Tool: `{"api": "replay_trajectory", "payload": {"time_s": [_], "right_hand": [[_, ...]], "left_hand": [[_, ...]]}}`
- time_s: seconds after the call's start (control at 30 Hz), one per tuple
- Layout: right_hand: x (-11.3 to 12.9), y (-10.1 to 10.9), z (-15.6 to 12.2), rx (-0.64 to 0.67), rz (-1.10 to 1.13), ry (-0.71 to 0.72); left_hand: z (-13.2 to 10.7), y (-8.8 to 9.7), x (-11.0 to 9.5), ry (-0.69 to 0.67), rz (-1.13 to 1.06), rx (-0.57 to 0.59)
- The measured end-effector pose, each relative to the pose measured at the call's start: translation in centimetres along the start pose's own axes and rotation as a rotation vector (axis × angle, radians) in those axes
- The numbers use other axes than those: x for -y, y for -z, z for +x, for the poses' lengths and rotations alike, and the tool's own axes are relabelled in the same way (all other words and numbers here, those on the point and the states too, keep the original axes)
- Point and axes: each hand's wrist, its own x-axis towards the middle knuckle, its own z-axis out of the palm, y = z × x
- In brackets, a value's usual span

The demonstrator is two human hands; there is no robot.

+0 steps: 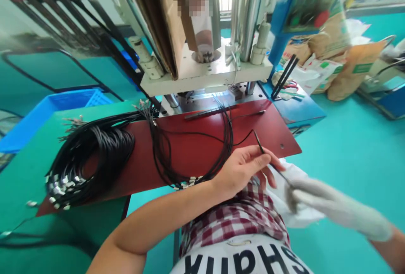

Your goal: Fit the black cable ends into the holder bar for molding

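My bare left hand [243, 166] pinches a thin black cable [257, 141] near its end, just off the front right corner of the red board [196, 147]. My right hand [329, 206], in a white glove, grips the same cable lower down, at about lap height, over a white cloth [284, 173]. The cable runs back across the board toward the press [205, 67]. A loop of black cables [190, 147] lies on the board's middle, and a big coil of black cables with white connectors [91, 160] sits at its left end.
A blue crate [53, 109] stands at the left behind the green table [28, 168]. Brown sacks [344, 63] and white bags lie on the teal floor at the right. A person stands behind the press.
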Motion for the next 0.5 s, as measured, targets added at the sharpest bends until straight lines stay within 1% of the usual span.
{"api": "replay_trajectory", "payload": {"time_s": [0.03,0.07,0.1,0.13,0.2,0.23,0.27,0.3,0.33,0.37,0.4,0.43,0.47,0.5], "right_hand": [[0.1,2.8,-0.5,-0.08,-0.026,-0.075],[0.5,5.9,-0.9,-0.138,-0.099,-0.119],[1.0,9.0,-1.0,-0.323,-0.234,-0.072],[1.7,12.1,-0.9,-0.462,-0.398,0.004],[3.8,17.7,0.7,-0.685,-0.769,0.17],[5.1,20.0,2.1,-0.752,-0.96,0.23],[6.4,21.9,3.9,-0.802,-1.109,0.285],[7.7,23.5,6.0,-0.83,-1.174,0.364],[9.0,24.8,8.4,-0.862,-1.186,0.407],[10.3,25.8,10.9,-0.871,-1.192,0.457],[11.4,26.6,13.5,-0.839,-1.188,0.497],[12.3,27.4,16.1,-0.842,-1.17,0.542],[13.0,28.2,18.4,-0.86,-1.15,0.6],[13.5,28.9,20.6,-0.853,-1.144,0.62]], "left_hand": [[0.9,0.1,-0.3,0.001,0.058,-0.034],[1.7,0.2,-0.6,0.012,0.128,-0.062],[2.3,0.3,-0.8,0.024,0.221,-0.077],[2.7,0.5,-0.9,0.023,0.344,-0.087],[3.1,0.9,-1.1,-0.052,0.673,-0.097],[3.2,1.2,-1.1,-0.117,0.846,-0.097],[3.3,1.5,-1.2,-0.179,0.999,-0.097],[3.4,1.9,-1.3,-0.227,1.113,-0.101],[3.4,2.2,-1.4,-0.253,1.187,-0.103],[3.4,2.6,-1.5,-0.26,1.228,-0.108],[3.5,3.0,-1.6,-0.26,1.249,-0.12],[3.4,3.3,-1.7,-0.26,1.262,-0.134],[3.4,3.6,-1.8,-0.264,1.272,-0.147],[3.3,3.9,-1.9,-0.272,1.282,-0.161]]}}
